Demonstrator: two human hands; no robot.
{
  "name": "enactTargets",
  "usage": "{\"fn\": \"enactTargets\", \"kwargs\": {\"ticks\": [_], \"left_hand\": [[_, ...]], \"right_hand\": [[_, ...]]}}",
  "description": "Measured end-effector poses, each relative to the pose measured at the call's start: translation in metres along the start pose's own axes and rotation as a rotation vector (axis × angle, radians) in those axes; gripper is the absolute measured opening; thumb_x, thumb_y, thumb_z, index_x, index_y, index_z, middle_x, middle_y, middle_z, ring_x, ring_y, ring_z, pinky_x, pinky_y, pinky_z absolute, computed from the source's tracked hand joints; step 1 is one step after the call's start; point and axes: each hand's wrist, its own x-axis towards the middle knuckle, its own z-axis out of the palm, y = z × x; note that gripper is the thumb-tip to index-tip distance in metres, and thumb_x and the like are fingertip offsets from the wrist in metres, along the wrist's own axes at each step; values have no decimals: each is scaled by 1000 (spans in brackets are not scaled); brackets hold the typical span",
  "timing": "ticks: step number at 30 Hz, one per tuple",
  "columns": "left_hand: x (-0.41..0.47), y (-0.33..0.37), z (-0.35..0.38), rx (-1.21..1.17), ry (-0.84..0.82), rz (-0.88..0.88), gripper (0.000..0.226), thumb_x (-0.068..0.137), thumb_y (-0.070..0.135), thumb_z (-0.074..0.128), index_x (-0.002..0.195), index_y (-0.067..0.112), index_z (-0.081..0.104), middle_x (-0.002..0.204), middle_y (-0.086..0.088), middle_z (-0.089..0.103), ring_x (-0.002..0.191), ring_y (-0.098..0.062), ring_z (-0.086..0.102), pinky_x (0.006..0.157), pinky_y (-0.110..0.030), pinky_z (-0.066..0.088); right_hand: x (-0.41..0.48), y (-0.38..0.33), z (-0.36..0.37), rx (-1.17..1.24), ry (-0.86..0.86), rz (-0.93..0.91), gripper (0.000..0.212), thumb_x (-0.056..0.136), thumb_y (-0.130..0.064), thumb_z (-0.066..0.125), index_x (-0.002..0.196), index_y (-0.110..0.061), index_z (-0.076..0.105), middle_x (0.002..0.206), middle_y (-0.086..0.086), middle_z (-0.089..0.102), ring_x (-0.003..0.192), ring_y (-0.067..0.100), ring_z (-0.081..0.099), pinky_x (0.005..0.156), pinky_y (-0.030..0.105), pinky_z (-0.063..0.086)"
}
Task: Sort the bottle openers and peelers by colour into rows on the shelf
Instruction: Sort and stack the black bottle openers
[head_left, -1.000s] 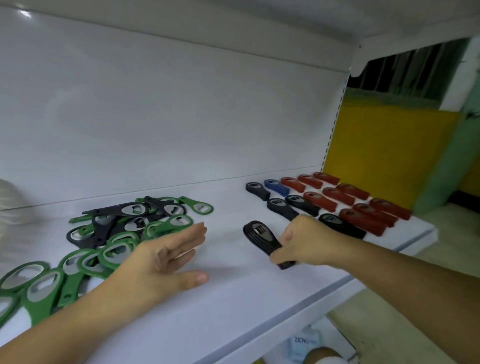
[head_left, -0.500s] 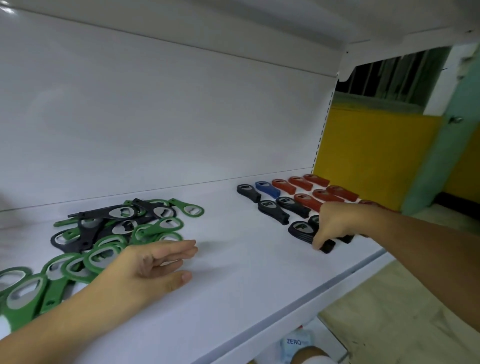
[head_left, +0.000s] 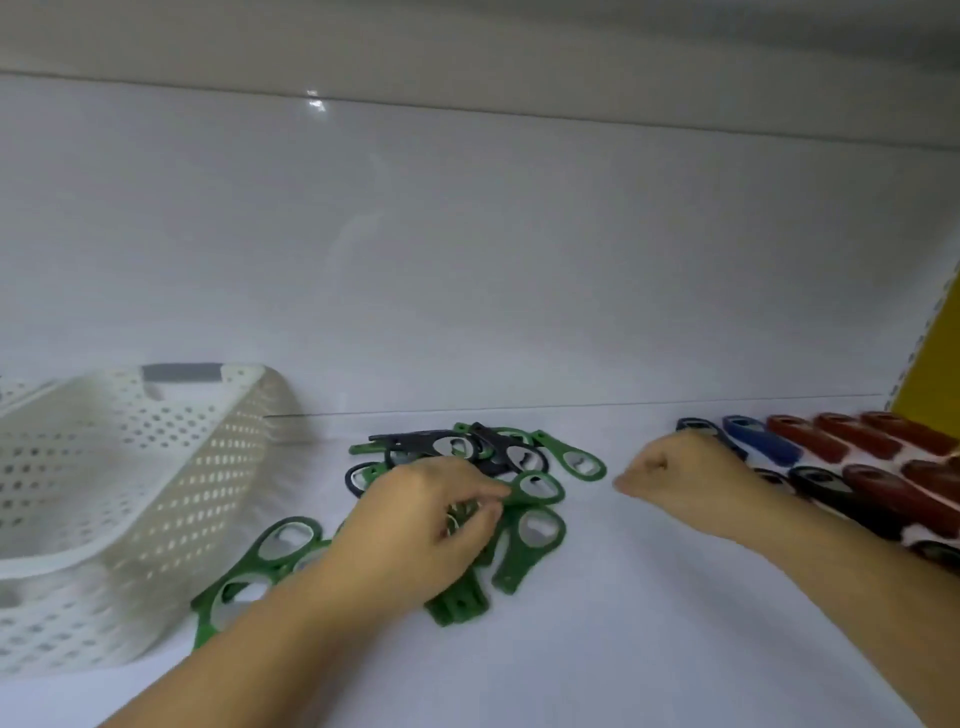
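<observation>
A heap of green bottle openers (head_left: 535, 540) mixed with black ones (head_left: 498, 449) lies mid-shelf. My left hand (head_left: 415, 525) rests on the heap, its fingertips pinching a green opener (head_left: 537, 488) by the ring. My right hand (head_left: 675, 478) hovers just right of the heap, fingers curled, holding nothing. Sorted rows lie at the right: black openers (head_left: 826, 486), one blue (head_left: 761, 439) and several red ones (head_left: 883, 491). My right forearm hides part of the black row.
A white perforated basket (head_left: 130, 493) stands tilted at the left of the white shelf (head_left: 597, 649). The shelf's back panel rises close behind the heap. A yellow wall (head_left: 935, 374) shows past the right upright.
My right hand let go of the black opener in the right rows and came back left, empty. My left hand moved onto the heap and took hold of a green opener. The view swung left.
</observation>
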Motion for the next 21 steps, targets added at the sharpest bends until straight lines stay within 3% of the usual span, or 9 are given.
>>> {"fn": "enactTargets", "kwargs": {"ticks": [4,7,9,13,18,21], "left_hand": [[11,-33,-27,195,236,-320,26,93,29,53,112,23,69,106,10,70,85,-8,62,71,-18,45],[11,-49,-32,222,269,-440,25,92,26,52,110,21,70,107,8,71,82,-12,64,74,-22,46],[11,-46,-28,197,225,-444,25,93,26,52,111,22,69,108,9,69,80,-9,62,73,-20,43],[12,-40,-24,181,203,-424,27,93,27,54,116,24,67,113,12,66,85,-4,59,73,-12,37],[11,-39,-20,144,194,-338,35,91,26,58,125,26,60,124,14,58,66,-5,46,75,-7,31],[10,-41,-18,152,190,-303,45,88,31,62,133,30,53,130,17,51,95,-6,54,89,-8,33]], "right_hand": [[26,-53,57,100,82,-190,5,82,-30,69,80,-26,70,74,-15,62,70,5,58,59,17,42],[44,-77,85,143,95,-330,24,80,-30,71,103,-29,68,97,-12,54,93,9,53,79,23,45],[51,-83,99,109,88,-372,32,79,-30,71,110,-30,67,107,-11,49,103,10,49,87,27,44],[59,-82,110,81,189,-419,17,82,-26,71,99,-27,73,101,-14,45,101,9,48,79,21,40],[57,-77,105,274,355,-566,12,89,-17,64,95,-13,74,94,-12,53,77,8,53,74,24,45],[47,-80,95,316,383,-726,20,91,-25,55,96,-14,70,91,-11,57,77,10,57,71,26,47]]}}
